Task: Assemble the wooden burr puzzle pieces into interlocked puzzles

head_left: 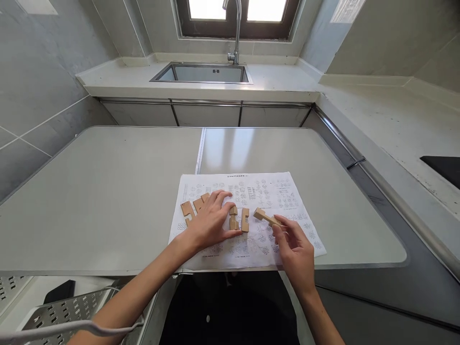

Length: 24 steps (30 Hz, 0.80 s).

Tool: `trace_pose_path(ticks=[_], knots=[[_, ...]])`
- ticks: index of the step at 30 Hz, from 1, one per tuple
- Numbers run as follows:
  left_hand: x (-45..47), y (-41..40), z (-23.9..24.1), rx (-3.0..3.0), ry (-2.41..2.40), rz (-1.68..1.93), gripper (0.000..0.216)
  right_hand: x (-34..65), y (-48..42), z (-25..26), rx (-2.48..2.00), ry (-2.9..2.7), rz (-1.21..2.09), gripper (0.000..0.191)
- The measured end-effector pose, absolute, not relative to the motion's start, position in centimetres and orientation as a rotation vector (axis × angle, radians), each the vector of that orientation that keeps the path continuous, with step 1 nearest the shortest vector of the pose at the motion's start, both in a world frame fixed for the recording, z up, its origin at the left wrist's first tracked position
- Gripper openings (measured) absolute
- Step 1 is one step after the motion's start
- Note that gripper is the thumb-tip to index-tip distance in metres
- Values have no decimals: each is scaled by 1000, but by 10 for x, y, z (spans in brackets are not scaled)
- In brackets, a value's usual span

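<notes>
From over the person's shoulder, the head view shows both hands working on a printed sheet (251,249) spread flat at the near edge of the surface (108,201), laid so that its diagrams stay readable right beside the work. The left hand (212,220) lies spread and palm down, fingers wide over a cluster of blocks (192,207) that poke out beyond its fingertips and far side; it seems to pin them so they don't slide on the paper, and its thumb touches a notched pair (239,219) lying just to its right. The right hand (293,249) is closed in a pinch on one end of a single piece (265,217), holding it slightly raised and angled toward the left hand, the free end pointing at the pair, as if to compare the cuts. The pieces are pale tan wood, short square bars with rectangular notches cut in them, plain and unpainted. Well beyond both hands, past the bare stretch of surface, a sink (204,73) with a tap (235,28) sits under a window.
</notes>
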<state>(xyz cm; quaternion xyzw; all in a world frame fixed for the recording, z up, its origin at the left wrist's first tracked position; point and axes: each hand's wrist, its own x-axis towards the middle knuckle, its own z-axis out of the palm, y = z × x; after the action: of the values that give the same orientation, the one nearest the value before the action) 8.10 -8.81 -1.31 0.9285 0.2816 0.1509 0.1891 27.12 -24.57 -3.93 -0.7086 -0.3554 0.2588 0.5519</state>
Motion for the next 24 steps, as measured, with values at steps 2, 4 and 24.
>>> trace_pose_path(ticks=[2,4,24], knots=[[85,-87,-13,2609,754,403,56,271,-245,-40,-1668,-832,616,40],[90,-86,-11,2610,730,374,62,271,-245,-40,-1667,-830,617,41],[69,-107,-19,1554,518,616,67,257,-247,-13,-1510,-809,727,32]])
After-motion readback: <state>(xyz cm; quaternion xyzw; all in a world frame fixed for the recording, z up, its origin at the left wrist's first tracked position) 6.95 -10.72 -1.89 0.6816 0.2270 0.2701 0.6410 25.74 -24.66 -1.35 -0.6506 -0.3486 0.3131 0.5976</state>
